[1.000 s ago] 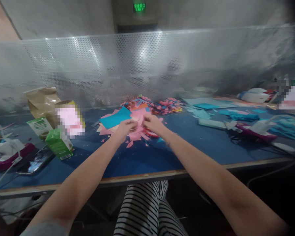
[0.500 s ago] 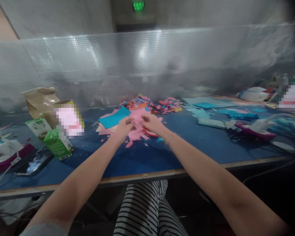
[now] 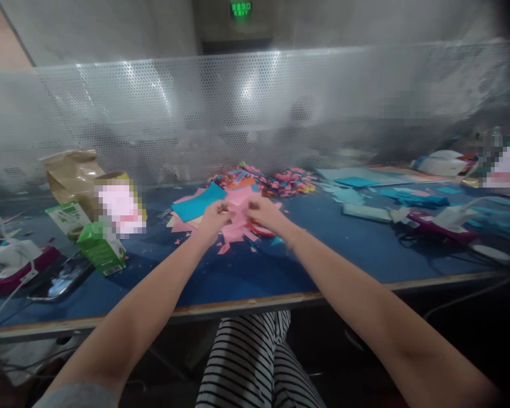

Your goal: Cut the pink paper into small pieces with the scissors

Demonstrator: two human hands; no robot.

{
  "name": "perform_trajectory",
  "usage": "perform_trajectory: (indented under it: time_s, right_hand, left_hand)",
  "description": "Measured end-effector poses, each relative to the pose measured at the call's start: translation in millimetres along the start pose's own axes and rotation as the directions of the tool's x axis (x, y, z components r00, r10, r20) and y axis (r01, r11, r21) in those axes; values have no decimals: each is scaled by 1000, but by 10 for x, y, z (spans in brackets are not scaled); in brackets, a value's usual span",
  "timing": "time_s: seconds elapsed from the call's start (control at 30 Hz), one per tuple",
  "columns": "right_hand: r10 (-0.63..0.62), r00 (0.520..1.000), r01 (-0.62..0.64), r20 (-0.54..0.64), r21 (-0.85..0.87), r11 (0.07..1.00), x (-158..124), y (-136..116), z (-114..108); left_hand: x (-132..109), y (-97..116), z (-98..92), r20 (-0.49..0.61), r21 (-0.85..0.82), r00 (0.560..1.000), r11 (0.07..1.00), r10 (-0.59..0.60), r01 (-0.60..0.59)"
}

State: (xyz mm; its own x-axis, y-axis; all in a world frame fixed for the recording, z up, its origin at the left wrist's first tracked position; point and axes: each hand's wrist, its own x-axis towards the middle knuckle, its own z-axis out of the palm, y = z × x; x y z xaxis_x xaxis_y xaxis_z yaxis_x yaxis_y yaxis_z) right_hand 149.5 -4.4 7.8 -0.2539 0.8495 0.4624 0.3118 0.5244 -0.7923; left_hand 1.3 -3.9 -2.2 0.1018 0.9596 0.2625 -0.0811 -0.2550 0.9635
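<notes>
My left hand [image 3: 216, 220] is closed in a pinch at the left side of a small piece of pink paper [image 3: 238, 214]. On its right side, my right hand [image 3: 266, 215] pinches the same piece, thumb and fingers bent together. Below and around the hands lie pink paper scraps [image 3: 233, 232], some of them cut into small bits. A blue paper sheet [image 3: 198, 203] rests on the pile just beyond my left hand. Partly hidden under my right hand is a red curved object [image 3: 261, 229], too covered to name.
Behind the hands sit heaps of colourful cut paper [image 3: 291, 181]. At left stand a brown paper bag [image 3: 70, 173], a green carton [image 3: 100, 249] and a phone [image 3: 59, 279]. A purple power strip [image 3: 437, 226] with cables lies right. A perforated metal screen [image 3: 246, 107] closes the back.
Both hands stay at nearly the same spot on the pink paper, with only slight finger movement. The view has shifted a little.
</notes>
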Motion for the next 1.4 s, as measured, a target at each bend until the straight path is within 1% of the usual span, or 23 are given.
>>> perform_trajectory:
  time_s: [0.1, 0.23, 0.33, 0.4, 0.43, 0.5, 0.6, 0.67, 0.73, 0.9, 1.23, 1.4]
  right_hand:
    - [73, 997, -75, 18, 161, 984, -12, -18, 16]
    - [194, 980, -197, 51, 422, 885, -5, -5, 34]
    - [231, 971, -225, 56, 539, 812, 14, 13, 25]
    - [233, 972, -210, 35, 574, 791, 17, 7, 15]
    - [228, 973, -200, 24, 575, 793, 14, 0, 11]
    - [205, 979, -182, 15, 533, 827, 1, -18, 5]
    - [159, 987, -153, 23, 430, 890, -15, -24, 3]
    - [136, 991, -131, 18, 403, 906, -15, -4, 3]
    - [128, 992, -121, 10, 401, 908, -6, 26, 3]
    - [139, 990, -127, 1, 408, 904, 6, 58, 2]
    - [126, 992, -115, -2, 399, 910, -3, 19, -11]
    - [119, 993, -110, 1, 392, 913, -11, 6, -21]
  left_hand:
    - [-16, -6, -2, 48, -23, 999, 1000, -1, 2]
    - [-32, 40, 13, 41, -97, 999, 995, -27, 31]
    - [-30, 82, 26, 18, -117, 999, 992, -49, 51]
    - [-28, 101, 31, -3, -132, 998, 989, -62, 61]
    - [-28, 105, 30, -3, -136, 998, 989, -61, 60]
    - [-31, 104, 24, 17, -126, 999, 991, -42, 44]
    - [-35, 86, 7, 40, -59, 999, 998, 3, -1]
    - [-35, 74, -2, 27, -25, 999, 999, 23, -23]
    - [-34, 68, -5, 26, -21, 999, 1000, 19, -18]
    - [-35, 64, 0, 58, -31, 997, 999, -41, 43]
    - [-39, 95, -2, 24, -52, 998, 997, -52, 54]
    - [-38, 95, -11, 35, -35, 999, 999, -39, 40]
